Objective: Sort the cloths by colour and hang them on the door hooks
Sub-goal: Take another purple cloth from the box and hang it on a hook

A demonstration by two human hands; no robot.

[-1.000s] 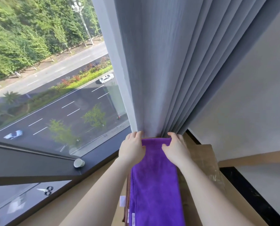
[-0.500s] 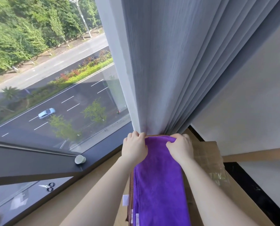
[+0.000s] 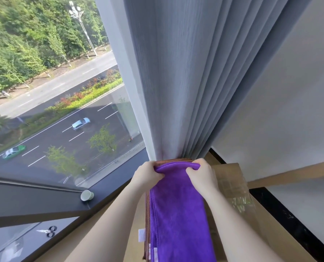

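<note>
Below grey curtain (image 3: 176, 91), left hand (image 3: 148, 175) and right hand (image 3: 202, 176) pinch purple cloth (image 3: 178, 214) (far end; length runs away).

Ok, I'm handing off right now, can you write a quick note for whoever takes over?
Left hand and right hand each grip the far edge of the purple cloth, the top one. Brown cloths lie under it, by the curtain. Nothing hung yet that I can see; no door hooks in view. Left: sort all by colour, hang them.
</note>
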